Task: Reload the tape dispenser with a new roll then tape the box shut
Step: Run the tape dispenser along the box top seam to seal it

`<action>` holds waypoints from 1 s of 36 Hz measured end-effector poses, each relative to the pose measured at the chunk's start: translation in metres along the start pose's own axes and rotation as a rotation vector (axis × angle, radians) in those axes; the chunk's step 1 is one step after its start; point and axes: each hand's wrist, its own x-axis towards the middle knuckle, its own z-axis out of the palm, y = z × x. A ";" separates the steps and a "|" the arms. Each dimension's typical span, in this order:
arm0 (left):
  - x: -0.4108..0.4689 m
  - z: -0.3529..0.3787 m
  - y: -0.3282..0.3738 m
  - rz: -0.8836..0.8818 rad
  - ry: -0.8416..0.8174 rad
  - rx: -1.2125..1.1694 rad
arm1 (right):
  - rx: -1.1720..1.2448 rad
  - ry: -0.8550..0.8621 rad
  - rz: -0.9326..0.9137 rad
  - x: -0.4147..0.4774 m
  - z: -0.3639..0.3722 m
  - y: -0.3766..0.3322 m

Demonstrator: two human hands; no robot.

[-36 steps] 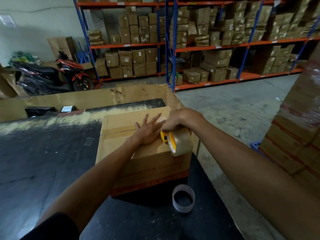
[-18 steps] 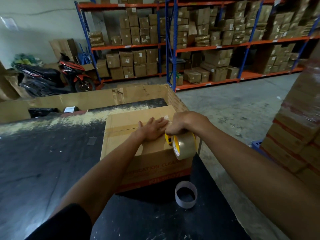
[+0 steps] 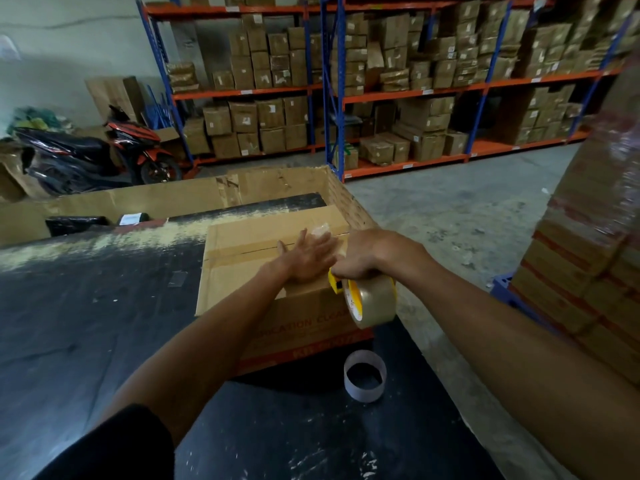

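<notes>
1. In the head view, we see a cardboard box (image 3: 263,271) sitting on a black table (image 3: 86,323), its top flaps closed along a seam that runs across the lid.
2. Our left hand (image 3: 308,258) lies flat on the box top with fingers spread, palm pressing down near the seam.
3. Our right hand (image 3: 367,254) is closed around the yellow tape dispenser (image 3: 337,284) at the box's right near corner; we grip it from above.
4. The tape roll (image 3: 372,303) loaded on the dispenser hangs just past the box edge, its flat side turned toward us.
5. An empty tape core (image 3: 364,375) stands on the table just in front of the box, apart from it.
6. Behind the table we see a large open carton (image 3: 277,188), a scooter (image 3: 104,154) and shelving (image 3: 381,88) stacked with boxes.
</notes>
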 end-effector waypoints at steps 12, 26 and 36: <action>0.006 0.006 0.001 -0.045 0.064 0.038 | 0.001 0.077 -0.039 -0.005 0.022 0.026; 0.003 0.008 0.000 -0.007 0.095 0.032 | 0.035 0.083 -0.085 -0.008 0.044 0.047; 0.001 0.009 0.002 -0.004 0.099 0.040 | 0.432 -0.322 0.100 0.037 0.055 0.060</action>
